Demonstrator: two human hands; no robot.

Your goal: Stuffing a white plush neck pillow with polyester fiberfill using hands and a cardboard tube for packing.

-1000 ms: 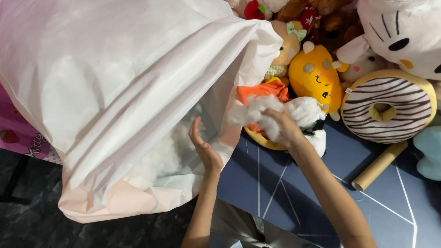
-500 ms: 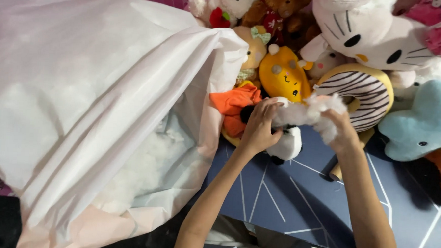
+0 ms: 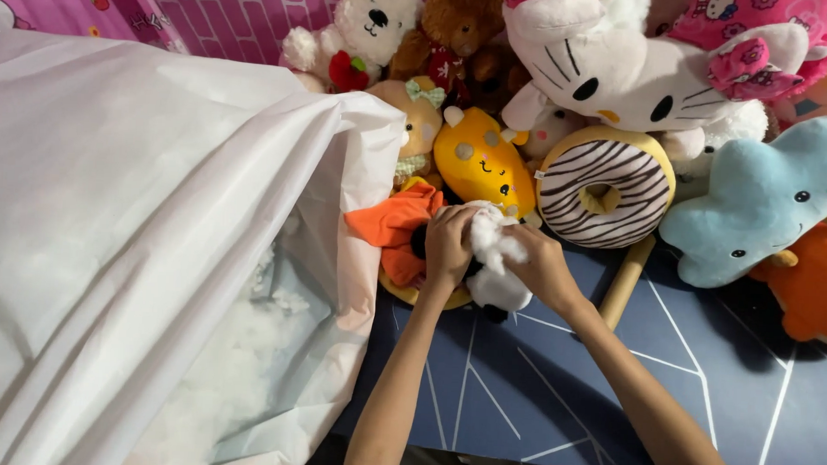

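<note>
Beside the white bag, both hands now press stuffing together.

Big plastic bag at left, stuffing inside. Right of it, both hands on a small plush toy. Behind, doughnut plush among stuffed animals.

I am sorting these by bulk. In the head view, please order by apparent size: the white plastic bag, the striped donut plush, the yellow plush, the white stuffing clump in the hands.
1. white plastic bag
2. striped donut plush
3. yellow plush
4. white stuffing clump, partly hidden by the hands
</note>
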